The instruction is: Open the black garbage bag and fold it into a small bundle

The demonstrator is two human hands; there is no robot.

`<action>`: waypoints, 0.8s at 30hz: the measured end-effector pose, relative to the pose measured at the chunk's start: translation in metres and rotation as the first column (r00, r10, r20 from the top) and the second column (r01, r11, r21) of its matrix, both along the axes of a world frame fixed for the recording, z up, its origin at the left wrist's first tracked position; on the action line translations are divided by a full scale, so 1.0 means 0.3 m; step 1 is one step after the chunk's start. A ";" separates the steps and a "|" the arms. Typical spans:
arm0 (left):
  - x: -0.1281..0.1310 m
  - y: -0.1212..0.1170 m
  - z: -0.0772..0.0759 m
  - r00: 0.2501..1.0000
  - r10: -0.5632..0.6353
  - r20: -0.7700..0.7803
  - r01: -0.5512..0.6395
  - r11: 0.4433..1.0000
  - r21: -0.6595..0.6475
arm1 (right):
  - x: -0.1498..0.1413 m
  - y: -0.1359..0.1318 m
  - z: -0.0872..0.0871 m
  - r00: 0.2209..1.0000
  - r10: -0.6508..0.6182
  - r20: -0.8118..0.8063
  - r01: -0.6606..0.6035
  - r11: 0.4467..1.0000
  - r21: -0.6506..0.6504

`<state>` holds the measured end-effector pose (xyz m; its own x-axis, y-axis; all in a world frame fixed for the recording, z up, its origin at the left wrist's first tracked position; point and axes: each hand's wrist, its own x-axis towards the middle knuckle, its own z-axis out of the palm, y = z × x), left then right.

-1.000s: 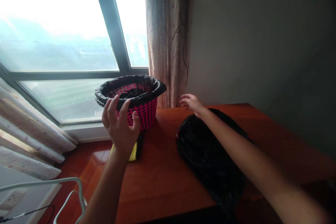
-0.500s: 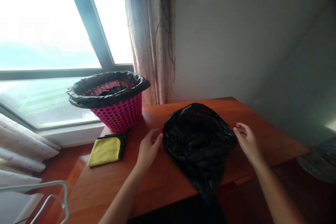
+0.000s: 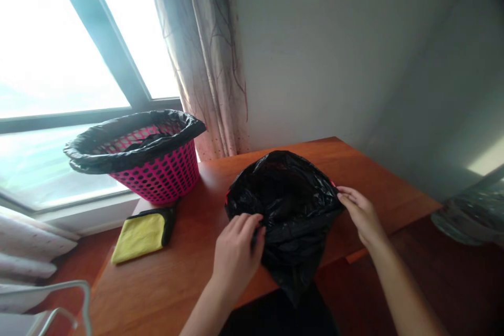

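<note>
A black plastic garbage bag (image 3: 291, 226) stands on the wooden table, its mouth spread wide and facing up toward me. Its lower tip hangs over the table's front edge. My left hand (image 3: 238, 247) is closed on the near left part of the rim, with thumb and fingers on either side of the plastic. On the right, my right hand (image 3: 358, 212) pinches the rim beside a small red spot. The inside of the bag looks dark, and its bottom cannot be seen.
A pink perforated basket (image 3: 169, 176) lined with a black bag stands at the back left. In front of it lies a folded yellow cloth (image 3: 137, 237) with dark edging. The wooden table (image 3: 189, 278) meets the wall behind. A pale metal frame (image 3: 84, 299) is at lower left.
My left hand has moved from the bag's left side to the near part of its rim. The mouth gapes wider. My right hand stays at the right edge, and the view has shifted rightward.
</note>
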<state>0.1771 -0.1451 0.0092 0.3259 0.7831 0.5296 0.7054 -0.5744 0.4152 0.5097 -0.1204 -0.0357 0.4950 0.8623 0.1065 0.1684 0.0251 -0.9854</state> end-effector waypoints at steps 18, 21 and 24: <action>0.168 0.006 -0.016 0.952 -0.089 -0.292 0.114 0.991 0.068 | -0.084 -0.034 0.175 0.993 0.044 -0.110 -0.027 0.988 0.150; 0.168 0.021 -0.029 0.954 -0.116 -0.276 0.133 0.990 0.044 | -0.092 -0.049 0.173 0.988 0.057 -0.146 -0.036 0.989 0.144; 0.154 0.037 -0.037 0.985 -0.118 -0.127 0.113 0.992 -0.048 | -0.092 -0.081 0.143 0.988 0.031 -0.152 -0.009 0.989 0.145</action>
<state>0.2234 -0.1339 -0.0020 0.4787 0.7564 0.4458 0.6846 -0.6394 0.3498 0.4820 -0.1447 0.0073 0.4976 0.8536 0.1544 0.0138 0.1701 -0.9853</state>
